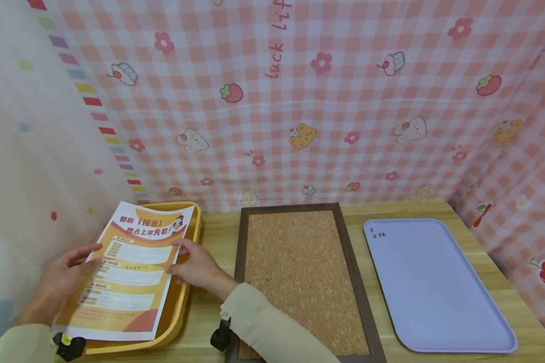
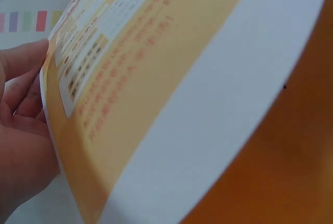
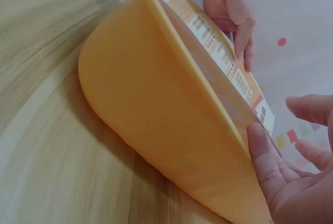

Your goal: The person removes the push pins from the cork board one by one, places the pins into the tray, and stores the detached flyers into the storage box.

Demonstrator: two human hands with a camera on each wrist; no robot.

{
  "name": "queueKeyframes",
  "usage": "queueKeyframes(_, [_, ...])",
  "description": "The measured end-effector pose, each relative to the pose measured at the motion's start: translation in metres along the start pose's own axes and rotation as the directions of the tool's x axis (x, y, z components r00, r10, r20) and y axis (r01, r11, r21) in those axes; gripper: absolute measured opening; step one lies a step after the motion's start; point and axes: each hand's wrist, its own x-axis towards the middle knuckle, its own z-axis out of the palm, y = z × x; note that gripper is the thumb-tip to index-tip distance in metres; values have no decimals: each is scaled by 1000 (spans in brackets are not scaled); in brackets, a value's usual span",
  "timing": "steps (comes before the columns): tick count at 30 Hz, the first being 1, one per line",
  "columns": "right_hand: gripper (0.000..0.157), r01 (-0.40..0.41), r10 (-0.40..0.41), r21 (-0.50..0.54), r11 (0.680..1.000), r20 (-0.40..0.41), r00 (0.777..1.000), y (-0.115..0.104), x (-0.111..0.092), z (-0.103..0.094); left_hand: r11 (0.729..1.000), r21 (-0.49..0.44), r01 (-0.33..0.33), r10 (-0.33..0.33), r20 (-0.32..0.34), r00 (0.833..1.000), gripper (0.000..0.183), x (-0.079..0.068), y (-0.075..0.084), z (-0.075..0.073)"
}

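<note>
A printed paper sheet (image 1: pixel 129 275), orange and white with Chinese text and form boxes, lies tilted over a yellow tray (image 1: pixel 181 312). My left hand (image 1: pixel 65 280) pinches the sheet's left edge. In the left wrist view the paper (image 2: pixel 151 78) bows upward, with the orange tray inside (image 2: pixel 281 156) below it. At the opposite edge is my right hand (image 1: pixel 200 267), its thumb and fingers spread and touching the margin. The right wrist view shows the right thumb (image 3: pixel 263 146) at the paper's edge beside the tray rim, with the other fingers held apart.
Right of the tray lies a brown-framed cork board (image 1: pixel 300 272), partly covered by my right sleeve (image 1: pixel 272 322). A pale lavender tray (image 1: pixel 440 287) with small dark marks sits farther right on the wooden table (image 1: pixel 218 227). A pink checked cloth (image 1: pixel 272 116) hangs behind.
</note>
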Motion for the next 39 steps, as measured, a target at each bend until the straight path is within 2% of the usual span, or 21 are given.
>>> queueKeyframes(16, [62,-6,8,-84,996,30,1000,2,0,-4,1000,16,-27,26,39,999,69,2,-2,-1])
queueKeyframes(21, [59,3,-1,-72,997,32,1000,2,1,-3,996,36,-86,83,67,994,66,0,0,0])
queueKeyframes(26, [60,7,-4,-81,997,41,999,2,1,-3,979,76,-187,179,96,979,65,-6,-1,0])
queueKeyframes(31, [61,-6,10,-112,994,37,999,2,0,-3,969,60,-239,231,123,965,67,-9,-1,0])
queueKeyframes(35, [62,-12,17,-151,988,29,999,0,-2,-3,965,68,-251,241,129,962,69,-11,0,1])
queueKeyframes(39, [63,-3,10,-189,982,35,999,-3,-5,-3,969,79,-235,223,130,966,72,-13,3,2])
